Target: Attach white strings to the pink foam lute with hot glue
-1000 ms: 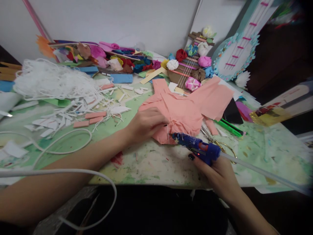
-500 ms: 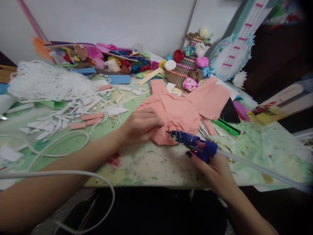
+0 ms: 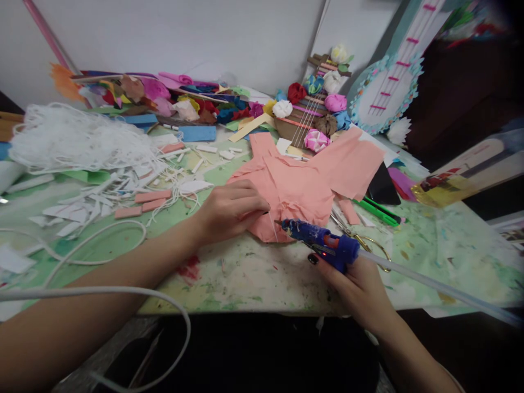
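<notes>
Left hand has drawn slightly leftward since the first frame, beyond a small shift of the whole view, so the thin white strand below its fingertips, nearly upright then, now leans with its top toward that hand. Across the paint-stained worktop, the largest thing to carry over is the salmon paper form, lying in the middle toward the front edge, wrinkled and wrapped, with one wide flap reaching toward the back right corner; it has kept its place. A tangled heap of white string lies near the left edge. Blue glue gun in the right hand, fingers wrapped around the grip, points left; its tip is just beside the strand over the form's front part, though whether it touches cannot be told. Gold-handled scissors lie behind the gun, with a green cutter farther toward the right edge, and pink strips left of the left hand. The two hands are apart; thumb and fingers of the left are pinched together, seemingly on the strand's upper end. Smallest is that strand, thread or glue: its lower end has stayed by the form's front rim, so the change reads as a fine adjustment of its slant, with the tip held close.
</notes>
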Available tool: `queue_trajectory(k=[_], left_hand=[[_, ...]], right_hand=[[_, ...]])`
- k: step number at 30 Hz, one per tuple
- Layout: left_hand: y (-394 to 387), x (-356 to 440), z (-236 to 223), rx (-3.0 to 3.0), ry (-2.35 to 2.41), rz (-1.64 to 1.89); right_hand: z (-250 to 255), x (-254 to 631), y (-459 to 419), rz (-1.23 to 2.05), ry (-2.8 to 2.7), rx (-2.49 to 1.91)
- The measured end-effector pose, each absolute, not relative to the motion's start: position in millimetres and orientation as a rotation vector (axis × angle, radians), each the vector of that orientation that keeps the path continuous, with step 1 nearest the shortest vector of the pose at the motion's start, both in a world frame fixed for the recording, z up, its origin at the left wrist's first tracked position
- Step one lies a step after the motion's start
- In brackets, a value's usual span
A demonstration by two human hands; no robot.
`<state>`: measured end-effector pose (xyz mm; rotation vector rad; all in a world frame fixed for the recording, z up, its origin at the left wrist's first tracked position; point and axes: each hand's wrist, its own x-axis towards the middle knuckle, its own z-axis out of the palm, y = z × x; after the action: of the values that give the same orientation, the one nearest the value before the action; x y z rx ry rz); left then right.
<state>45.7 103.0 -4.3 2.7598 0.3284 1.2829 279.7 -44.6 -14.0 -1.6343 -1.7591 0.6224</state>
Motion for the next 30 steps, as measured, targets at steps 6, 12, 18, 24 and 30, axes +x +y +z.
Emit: queue_trajectory(k=[6,12,18,24,30], left_hand=[[104,46,-4,2.789,0.357,1.290],[107,47,-8,2.776,0.349,1.333],[106,48,-7,2.805,0.353,1.338],[105,48,-6,2.811,0.358,1.345],[105,47,-6,2.814,0.374,1.318]], right_hand=[[-12,279,-48,0.642,-1.762,-1.644],[-14,281,-52,0.620,-1.793,-1.643],[-15,281,-55,0.557,-1.827,-1.620],[-14,281,-57,0.539,-1.860,-1.629],[-17,281,-53,0.606,-1.784,-1.631]])
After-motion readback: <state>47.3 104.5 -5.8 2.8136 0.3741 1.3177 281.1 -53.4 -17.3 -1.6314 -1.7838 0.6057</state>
